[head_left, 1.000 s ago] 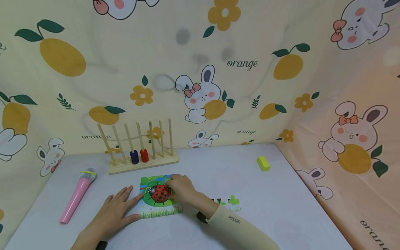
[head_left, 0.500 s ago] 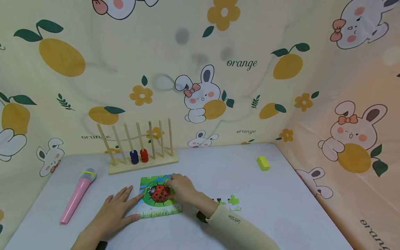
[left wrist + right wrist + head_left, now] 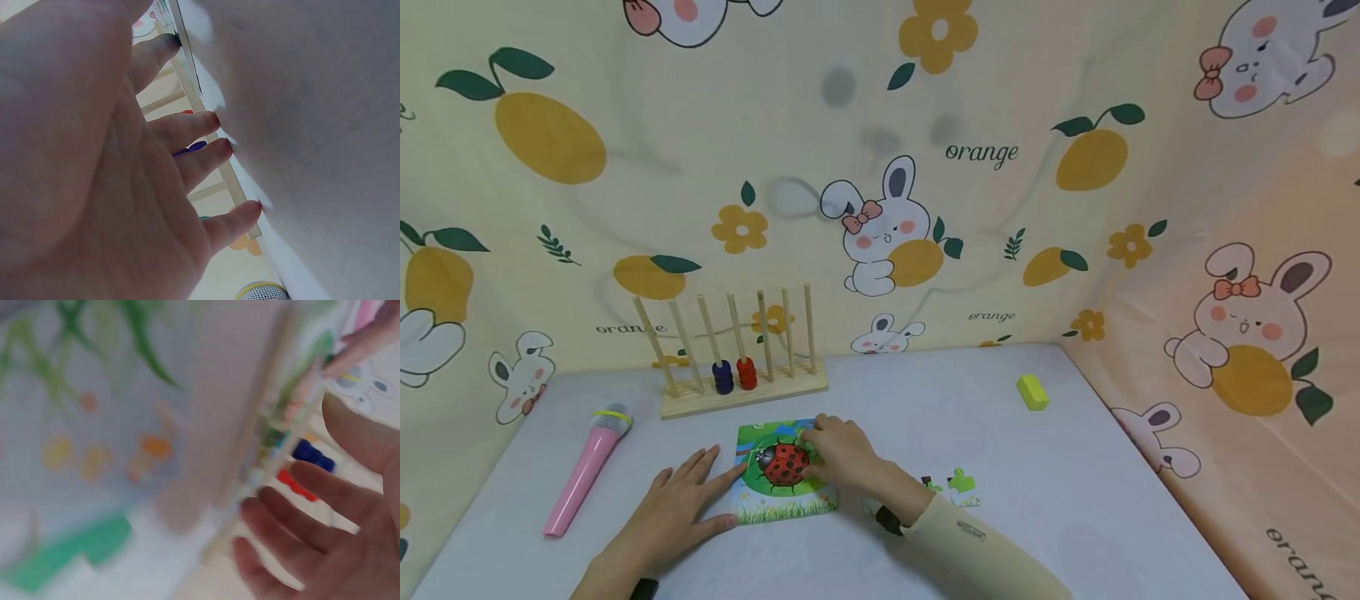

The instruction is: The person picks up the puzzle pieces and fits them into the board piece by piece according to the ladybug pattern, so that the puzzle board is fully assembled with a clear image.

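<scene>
A ladybug jigsaw puzzle [image 3: 785, 505] lies on the table in the head view, with red, green and blue printing. My left hand [image 3: 672, 510] rests spread at its left side, index finger and thumb at its left edge. In the left wrist view the fingers [image 3: 199, 128] reach down to the white tabletop. Over the puzzle's right part is my right hand [image 3: 844, 454], fingertips on the picture near the ladybug, hiding the right edge. The right wrist view shows its fingers [image 3: 284, 531] loosely bent and thumb apart, nothing gripped between them. Loose puzzle pieces [image 3: 961, 482] lie right of the right forearm, partly covered.
A wooden peg rack [image 3: 745, 398] with dark blue and red beads stands behind the puzzle. To the left lies a pink toy microphone [image 3: 586, 475]. A yellow-green block [image 3: 1032, 392] sits at the back right. Printed cloth [image 3: 985, 233] hangs behind the table.
My right hand and forearm have shifted slightly to the right, the fingertips staying over the puzzle. The left hand and the puzzle have kept their places.
</scene>
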Tool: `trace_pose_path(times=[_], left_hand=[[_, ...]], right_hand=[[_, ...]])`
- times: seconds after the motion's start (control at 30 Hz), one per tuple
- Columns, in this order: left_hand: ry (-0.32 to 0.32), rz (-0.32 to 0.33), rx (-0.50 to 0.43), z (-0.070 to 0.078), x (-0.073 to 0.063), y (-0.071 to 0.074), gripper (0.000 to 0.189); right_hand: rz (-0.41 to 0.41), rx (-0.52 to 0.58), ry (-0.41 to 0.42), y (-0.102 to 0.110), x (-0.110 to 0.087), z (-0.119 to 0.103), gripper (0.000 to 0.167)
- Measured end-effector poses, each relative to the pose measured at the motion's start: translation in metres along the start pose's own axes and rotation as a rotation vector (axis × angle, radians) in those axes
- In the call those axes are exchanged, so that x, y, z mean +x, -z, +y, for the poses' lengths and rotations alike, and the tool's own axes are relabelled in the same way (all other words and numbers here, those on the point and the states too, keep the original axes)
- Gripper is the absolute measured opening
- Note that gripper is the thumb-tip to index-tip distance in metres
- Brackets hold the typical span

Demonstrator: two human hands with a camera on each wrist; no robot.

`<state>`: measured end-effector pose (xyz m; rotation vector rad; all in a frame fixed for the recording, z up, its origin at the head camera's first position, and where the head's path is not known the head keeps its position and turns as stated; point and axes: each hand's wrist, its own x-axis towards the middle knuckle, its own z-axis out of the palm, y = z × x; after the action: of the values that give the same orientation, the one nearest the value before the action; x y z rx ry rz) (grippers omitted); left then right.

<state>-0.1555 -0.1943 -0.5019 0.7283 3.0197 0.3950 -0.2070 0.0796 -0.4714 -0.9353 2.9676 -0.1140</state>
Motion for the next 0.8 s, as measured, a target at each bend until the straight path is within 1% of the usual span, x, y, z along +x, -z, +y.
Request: trace_pose_path(times=[0.1,0.17,0.27,0.4,0.47,0.6,0.8], left_hand=[[-0.002,0.001,0.004,0.000,0.000,0.000,0.074],[0.000,-0.002,0.006,-0.001,0.001,0.000,0.074],[0.009,-0.017,0.007,-0.001,0.002,0.000,0.075],[0.021,-0.040,-0.007,-0.001,0.002,-0.002,0.076],[0.026,-0.050,-0.014,0.000,0.001,-0.002,0.076],[0.029,-0.053,-0.012,0.001,0.000,-0.003,0.077],[0.035,-0.049,-0.004,0.001,0.001,-0.002,0.076]], right_hand=[[-0.087,-0.064,0.006,0.006,-0.009,-0.001,0.063],[-0.138,-0.084,0.016,0.008,-0.016,-0.003,0.073],[-0.180,-0.109,0.046,0.008,-0.026,-0.007,0.081],[-0.223,-0.092,0.094,0.003,-0.037,-0.010,0.084],[-0.253,-0.068,0.103,0.000,-0.041,-0.011,0.085],[-0.287,-0.036,0.101,-0.002,-0.044,-0.013,0.085],[-0.299,-0.031,0.094,0.000,-0.044,-0.014,0.084]])
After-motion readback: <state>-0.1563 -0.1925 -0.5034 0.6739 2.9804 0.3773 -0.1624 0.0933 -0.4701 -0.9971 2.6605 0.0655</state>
